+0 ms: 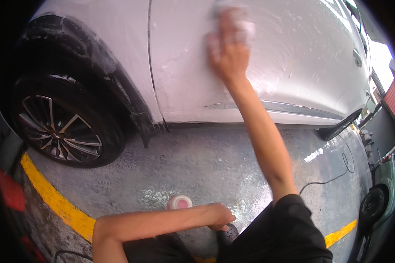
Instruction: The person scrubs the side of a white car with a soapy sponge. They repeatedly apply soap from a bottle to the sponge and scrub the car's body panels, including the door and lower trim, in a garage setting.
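My right hand is up against the car door, arm stretched out, fingers smeared by motion. Under its fingers is a white, foam-covered sponge or cloth, too blurred to tell which. Soapy streaks coat the door's silver-white paint. My left forearm lies across my lap, and the left hand hangs loosely by my knee, with finger and thumb apart and nothing visible in it. Just below that hand shows a dark grey shoe with holes. Beyond the left forearm stands a small round pink container with a white rim.
The front wheel sits at the left under a black, foam-marked wheel arch. A yellow floor line crosses the wet concrete. At the right lie a dark hose or cable and another, green vehicle.
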`<state>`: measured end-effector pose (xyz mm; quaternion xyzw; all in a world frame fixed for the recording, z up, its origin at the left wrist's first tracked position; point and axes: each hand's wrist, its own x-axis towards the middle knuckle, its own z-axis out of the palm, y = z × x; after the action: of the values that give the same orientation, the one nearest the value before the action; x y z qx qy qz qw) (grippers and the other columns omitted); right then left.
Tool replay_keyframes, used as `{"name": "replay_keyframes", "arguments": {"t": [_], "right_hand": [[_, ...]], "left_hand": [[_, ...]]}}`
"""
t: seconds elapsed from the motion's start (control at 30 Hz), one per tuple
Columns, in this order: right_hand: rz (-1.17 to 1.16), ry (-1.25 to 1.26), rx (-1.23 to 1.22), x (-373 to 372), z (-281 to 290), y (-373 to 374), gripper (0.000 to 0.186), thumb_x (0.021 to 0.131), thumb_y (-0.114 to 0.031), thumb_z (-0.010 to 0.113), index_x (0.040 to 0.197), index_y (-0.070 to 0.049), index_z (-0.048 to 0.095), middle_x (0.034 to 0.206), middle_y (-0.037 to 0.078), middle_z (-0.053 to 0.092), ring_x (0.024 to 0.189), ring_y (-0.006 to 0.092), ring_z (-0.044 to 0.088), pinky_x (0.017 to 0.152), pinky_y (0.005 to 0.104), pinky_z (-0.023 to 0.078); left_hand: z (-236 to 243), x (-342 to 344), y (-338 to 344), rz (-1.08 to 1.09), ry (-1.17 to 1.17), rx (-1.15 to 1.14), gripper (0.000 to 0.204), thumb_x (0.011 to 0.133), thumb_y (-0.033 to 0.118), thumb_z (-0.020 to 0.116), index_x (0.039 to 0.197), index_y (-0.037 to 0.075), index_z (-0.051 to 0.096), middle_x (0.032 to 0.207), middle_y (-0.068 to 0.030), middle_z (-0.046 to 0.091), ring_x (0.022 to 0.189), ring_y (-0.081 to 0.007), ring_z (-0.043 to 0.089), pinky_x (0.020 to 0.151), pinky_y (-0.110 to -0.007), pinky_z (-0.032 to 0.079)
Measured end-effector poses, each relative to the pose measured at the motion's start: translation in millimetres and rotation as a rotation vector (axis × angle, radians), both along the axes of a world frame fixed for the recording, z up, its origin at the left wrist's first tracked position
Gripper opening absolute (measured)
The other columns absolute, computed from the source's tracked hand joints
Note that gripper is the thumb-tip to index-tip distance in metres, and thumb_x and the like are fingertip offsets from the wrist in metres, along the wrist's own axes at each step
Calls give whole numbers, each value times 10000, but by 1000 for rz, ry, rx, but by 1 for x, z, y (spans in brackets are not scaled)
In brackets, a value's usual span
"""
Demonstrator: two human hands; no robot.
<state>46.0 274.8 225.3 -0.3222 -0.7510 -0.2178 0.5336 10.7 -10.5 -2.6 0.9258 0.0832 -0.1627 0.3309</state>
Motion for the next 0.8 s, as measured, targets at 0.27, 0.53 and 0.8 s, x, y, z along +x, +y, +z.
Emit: {"name": "replay_keyframes", "arguments": {"t": [0.27,0.53,0.8], "right_hand": [[-219,-328,303,-22,26,5,636,1083,-618,443,1575,-221,513,1480,136,636,1188,269,723,906,443,635],[-49,-735,452,1,37,5,646,1067,-517,537,1663,-305,402,1703,-21,412,1447,206,532,1216,490,428],[-68,-900,466,23,52,8,666,1096,-499,479,1701,-295,290,1770,-19,261,1645,149,171,1343,554,135]], "left_hand": [[-17,-25,2,76,-42,-91,421,1036,403,633,1224,26,637,1216,-194,710,1165,-397,688,970,-542,537],[138,-86,74,230,87,-143,437,1059,356,605,1327,12,627,1282,-211,711,1208,-409,673,1021,-533,546],[435,-223,154,772,-729,1022,331,1054,286,647,1281,51,701,1140,-141,745,1040,-173,681,961,-367,526]]}}
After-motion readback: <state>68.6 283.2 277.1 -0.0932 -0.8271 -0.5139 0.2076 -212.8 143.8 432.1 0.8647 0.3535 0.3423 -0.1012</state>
